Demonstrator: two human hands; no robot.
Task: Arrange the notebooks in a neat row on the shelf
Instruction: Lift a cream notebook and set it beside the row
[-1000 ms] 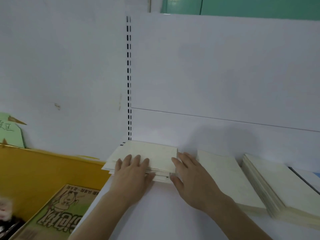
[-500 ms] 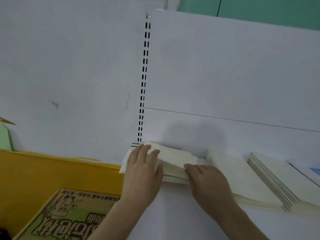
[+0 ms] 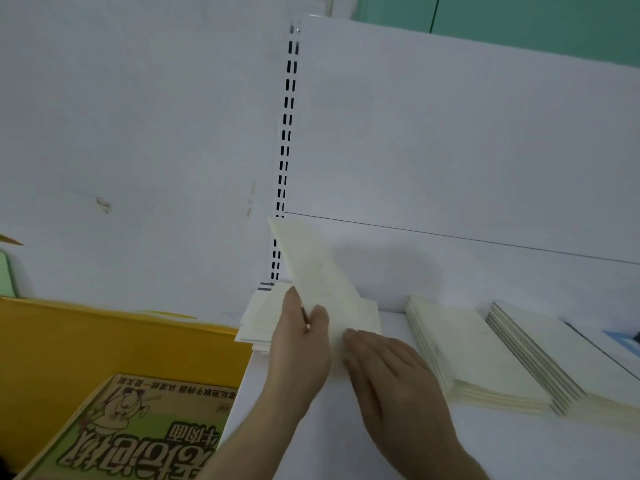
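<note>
Yellow bin point(image 3: 104, 344) far L, printed booklet point(image 3: 138, 431) inside. L hand point(image 3: 299, 344) grips raised notebook point(image 3: 311, 268) at lower edge, thumb on near face, fingers behind; notebook tilts up toward back panel point(image 3: 450, 133), above L-most stack point(image 3: 258, 322) at shelf corner. R hand point(image 3: 384, 365) flat, fingers straight, pressing near raised notebook's lower R edge; exact contact unclear. Shelf point(image 3: 363, 445) white. To R: second stack point(image 3: 474, 358), then third stack point(image 3: 554, 362), both flat, just beside each other.

Three notebook stacks point(image 3: 478, 355) — two hands point(image 3: 301, 341)
</note>
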